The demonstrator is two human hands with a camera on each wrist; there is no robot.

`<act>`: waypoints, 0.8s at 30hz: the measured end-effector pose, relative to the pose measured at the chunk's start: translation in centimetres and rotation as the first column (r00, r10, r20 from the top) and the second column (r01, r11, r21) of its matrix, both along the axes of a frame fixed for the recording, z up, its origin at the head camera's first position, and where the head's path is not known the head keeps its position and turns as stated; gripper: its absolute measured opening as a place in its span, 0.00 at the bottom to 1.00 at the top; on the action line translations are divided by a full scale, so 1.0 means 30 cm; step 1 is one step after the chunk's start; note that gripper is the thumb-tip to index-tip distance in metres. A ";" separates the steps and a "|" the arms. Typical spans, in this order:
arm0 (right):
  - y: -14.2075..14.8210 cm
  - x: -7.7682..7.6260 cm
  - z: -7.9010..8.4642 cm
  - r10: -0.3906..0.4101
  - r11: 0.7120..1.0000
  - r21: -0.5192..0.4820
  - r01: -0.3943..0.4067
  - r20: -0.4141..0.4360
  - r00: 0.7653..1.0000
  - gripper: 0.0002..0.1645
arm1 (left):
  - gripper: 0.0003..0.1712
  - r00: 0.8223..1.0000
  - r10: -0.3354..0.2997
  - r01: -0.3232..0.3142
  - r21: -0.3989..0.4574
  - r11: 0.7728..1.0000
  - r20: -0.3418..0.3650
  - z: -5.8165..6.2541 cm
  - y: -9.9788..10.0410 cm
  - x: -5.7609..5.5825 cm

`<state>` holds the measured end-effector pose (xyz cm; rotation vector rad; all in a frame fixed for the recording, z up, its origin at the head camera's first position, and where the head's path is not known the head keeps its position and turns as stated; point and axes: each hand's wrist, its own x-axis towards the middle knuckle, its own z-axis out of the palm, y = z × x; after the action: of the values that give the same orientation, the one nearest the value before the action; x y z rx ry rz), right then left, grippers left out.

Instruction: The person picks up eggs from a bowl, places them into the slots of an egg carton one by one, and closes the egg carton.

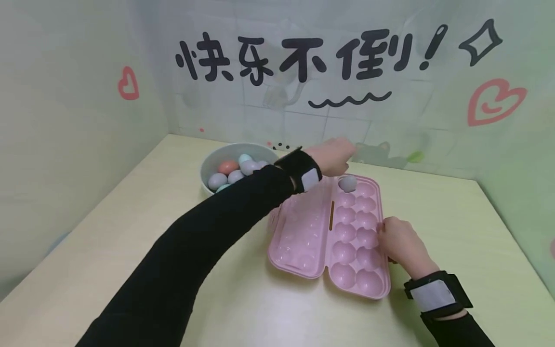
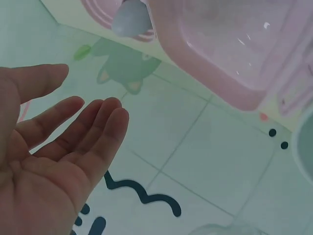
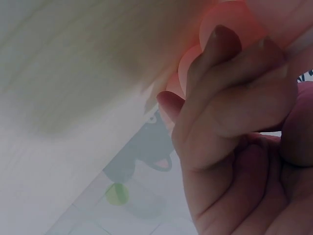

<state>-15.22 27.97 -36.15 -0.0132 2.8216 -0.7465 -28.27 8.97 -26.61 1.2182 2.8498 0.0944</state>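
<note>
Table's (image 1: pixel 243 308) a pale yellowish wood kinda deal, faint grain, with a shiny bright patch toward the near side. Sitting on it there's a round pale bowl (image 1: pixel 251 146) back by the far edge, left of middle, plus a pink egg carton (image 1: pixel 299 231) lying open to its right, throwing a soft shadow. Can't tell if those two touch, view's blocked there.

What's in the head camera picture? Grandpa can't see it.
A right hand holds an open pink egg carton with one grey egg; the left hand hovers near its far end. At left is a bowl of eggs.
</note>
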 end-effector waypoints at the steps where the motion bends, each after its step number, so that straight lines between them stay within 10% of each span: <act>1: 0.000 -0.001 0.000 0.003 1.000 -0.002 -0.003 0.004 1.000 0.19 | 0.10 1.000 0.001 -0.001 0.003 1.000 0.005 0.013 -0.030 0.001; 11: 0.006 0.002 -0.003 0.008 1.000 -0.006 -0.008 0.011 1.000 0.20 | 0.15 0.996 0.094 -0.094 0.090 0.991 0.004 0.091 -0.347 0.056; 24: 0.006 -0.002 -0.008 0.031 0.999 0.011 -0.031 -0.014 0.999 0.19 | 0.15 0.990 0.142 -0.139 0.126 0.982 -0.018 0.030 -0.563 0.096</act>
<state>-15.27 28.14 -36.40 -0.0610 2.8319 -0.7267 -25.40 -7.91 -25.69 1.0426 2.9913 0.2663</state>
